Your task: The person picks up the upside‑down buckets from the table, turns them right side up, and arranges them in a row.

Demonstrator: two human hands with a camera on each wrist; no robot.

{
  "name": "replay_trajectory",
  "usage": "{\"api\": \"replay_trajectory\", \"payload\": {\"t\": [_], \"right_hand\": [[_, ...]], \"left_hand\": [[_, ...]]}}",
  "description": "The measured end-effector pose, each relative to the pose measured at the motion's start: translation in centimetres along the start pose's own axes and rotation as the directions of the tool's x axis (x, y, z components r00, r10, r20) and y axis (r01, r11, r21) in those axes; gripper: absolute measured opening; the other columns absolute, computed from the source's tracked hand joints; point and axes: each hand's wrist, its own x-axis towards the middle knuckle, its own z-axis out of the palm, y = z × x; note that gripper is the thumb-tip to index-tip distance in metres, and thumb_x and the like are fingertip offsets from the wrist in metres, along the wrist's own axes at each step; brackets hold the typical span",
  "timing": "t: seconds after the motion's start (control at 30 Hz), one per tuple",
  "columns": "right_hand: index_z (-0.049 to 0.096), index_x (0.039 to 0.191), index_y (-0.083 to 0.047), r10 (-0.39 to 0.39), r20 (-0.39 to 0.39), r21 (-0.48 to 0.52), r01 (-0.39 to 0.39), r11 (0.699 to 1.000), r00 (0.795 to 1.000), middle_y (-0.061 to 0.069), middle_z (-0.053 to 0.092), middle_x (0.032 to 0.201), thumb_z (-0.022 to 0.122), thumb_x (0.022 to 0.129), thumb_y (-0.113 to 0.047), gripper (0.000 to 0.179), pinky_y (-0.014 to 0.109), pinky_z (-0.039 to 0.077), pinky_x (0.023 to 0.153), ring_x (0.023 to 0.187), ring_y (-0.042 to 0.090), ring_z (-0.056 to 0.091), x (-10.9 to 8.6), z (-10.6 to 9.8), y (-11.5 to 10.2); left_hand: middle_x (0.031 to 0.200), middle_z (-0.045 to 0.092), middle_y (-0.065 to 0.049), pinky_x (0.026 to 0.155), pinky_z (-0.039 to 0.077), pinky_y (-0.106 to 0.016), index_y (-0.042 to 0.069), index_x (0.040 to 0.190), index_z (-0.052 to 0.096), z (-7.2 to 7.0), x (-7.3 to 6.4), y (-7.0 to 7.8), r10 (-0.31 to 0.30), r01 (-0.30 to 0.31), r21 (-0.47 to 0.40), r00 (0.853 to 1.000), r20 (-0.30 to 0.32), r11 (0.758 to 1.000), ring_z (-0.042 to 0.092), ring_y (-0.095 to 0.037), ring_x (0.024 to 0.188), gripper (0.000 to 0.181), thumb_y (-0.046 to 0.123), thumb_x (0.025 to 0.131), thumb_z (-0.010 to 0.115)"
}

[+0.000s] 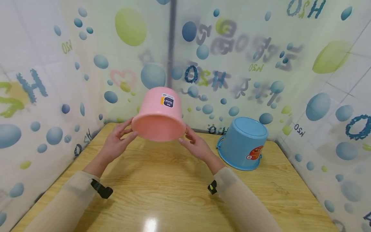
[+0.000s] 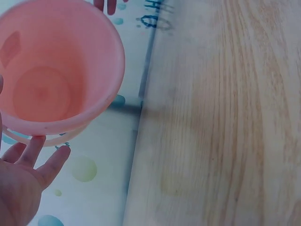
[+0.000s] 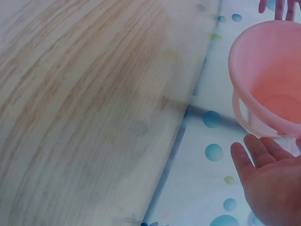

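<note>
A pink bucket [image 1: 152, 103] is held tilted above the table, its open mouth facing down and toward me. A label [image 1: 167, 101] shows on its outer wall. My left hand [image 1: 117, 141] grips the left side of the rim between thumb and fingers. On the opposite side, my right hand [image 1: 198, 145] holds the rim in the same way. Both wrist views look into the mouth, with the handle [image 3: 241, 113] lying outside against the far side. Part of each thumb is cut off in the wrist views.
A blue bucket [image 1: 243, 138] stands upside down at the right back of the wooden table [image 1: 162, 190], a red sticker on its side. Patterned curtains [image 1: 243, 64] hang close around the back and sides of the table.
</note>
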Motion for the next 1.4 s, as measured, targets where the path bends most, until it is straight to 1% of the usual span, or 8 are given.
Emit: {"api": "replay_trajectory", "payload": {"t": [0.23,0.57,0.77,0.87,1.0,1.1,1.23,1.4], "right_hand": [[0.014,0.17,-0.061,-0.078,0.021,0.005,0.078,0.997,0.997,-0.001,0.041,0.177,0.064,0.109,-0.053,0.079,0.06,0.042,0.128,0.157,0.033,0.05,-0.1,-0.4,-0.1],[0.009,0.173,-0.055,-0.108,-0.008,0.02,0.108,0.994,0.994,0.009,0.053,0.168,0.069,0.109,-0.042,0.089,0.059,0.042,0.128,0.155,0.035,0.053,-0.2,-1.0,-0.6],[0.008,0.173,-0.053,-0.116,0.001,0.012,0.116,0.993,0.993,0.009,0.053,0.168,0.074,0.106,-0.035,0.096,0.06,0.042,0.128,0.154,0.037,0.053,0.0,-1.4,-0.3],[0.006,0.175,-0.049,-0.143,0.01,0.016,0.143,0.99,0.99,0.01,0.055,0.164,0.077,0.105,-0.03,0.102,0.059,0.042,0.127,0.152,0.037,0.054,0.1,-1.7,-0.3],[0.004,0.178,-0.038,-0.219,0.005,0.048,0.219,0.975,0.976,0.014,0.055,0.161,0.08,0.103,-0.02,0.108,0.056,0.048,0.123,0.145,0.037,0.06,0.5,-2.1,-0.4],[0.004,0.178,-0.035,-0.256,0.02,0.068,0.254,0.965,0.966,0.016,0.052,0.163,0.08,0.103,-0.017,0.108,0.05,0.055,0.118,0.14,0.037,0.063,0.8,-2.3,-0.4],[0.003,0.177,-0.041,-0.239,0.043,0.076,0.236,0.969,0.97,0.017,0.055,0.16,0.08,0.103,-0.019,0.109,0.04,0.06,0.112,0.14,0.036,0.065,0.6,-2.5,-0.4],[0.004,0.177,-0.039,-0.238,0.043,0.105,0.233,0.967,0.97,0.02,0.068,0.146,0.08,0.102,-0.015,0.109,0.034,0.061,0.108,0.137,0.038,0.068,0.5,-2.6,-0.2]], "left_hand": [[0.166,0.04,-0.015,0.091,0.054,-0.006,0.035,0.174,0.033,-0.2,0.3,0.3,0.032,-0.032,-0.018,0.999,-0.024,0.999,0.056,-0.044,0.144,0.069,0.027,0.113,0.065],[0.162,0.038,-0.017,0.09,0.055,-0.007,0.039,0.173,0.032,-0.4,1.0,1.5,0.048,-0.048,0.0,0.998,-0.033,0.999,0.061,-0.032,0.14,0.073,0.027,0.111,0.069],[0.161,0.036,-0.018,0.087,0.058,-0.009,0.04,0.173,0.03,-0.5,1.2,1.9,0.076,-0.076,-0.014,0.997,-0.011,0.997,0.062,0.0,0.127,0.08,0.021,0.108,0.073],[0.155,0.038,-0.02,0.083,0.06,-0.012,0.037,0.174,0.029,-0.4,1.3,1.9,0.116,-0.116,-0.02,0.993,0.003,0.993,0.062,0.009,0.12,0.086,0.012,0.106,0.075],[0.15,0.041,-0.023,0.083,0.062,-0.015,0.031,0.176,0.027,-0.2,1.5,1.7,0.17,-0.168,-0.041,0.984,0.044,0.985,0.066,0.005,0.113,0.093,0.003,0.102,0.076],[0.149,0.044,-0.025,0.084,0.062,-0.016,0.028,0.176,0.026,-0.1,1.4,1.5,0.185,-0.181,-0.056,0.98,0.073,0.982,0.068,0.002,0.11,0.095,-0.001,0.102,0.076],[0.149,0.044,-0.026,0.085,0.062,-0.016,0.027,0.177,0.025,-0.2,1.3,1.3,0.193,-0.189,-0.053,0.977,0.086,0.981,0.068,0.003,0.108,0.095,-0.001,0.101,0.076],[0.144,0.049,-0.024,0.085,0.062,-0.016,0.026,0.176,0.026,-0.4,1.6,1.3,0.214,-0.211,-0.04,0.972,0.096,0.977,0.07,0.004,0.108,0.095,0.0,0.101,0.077]]}}
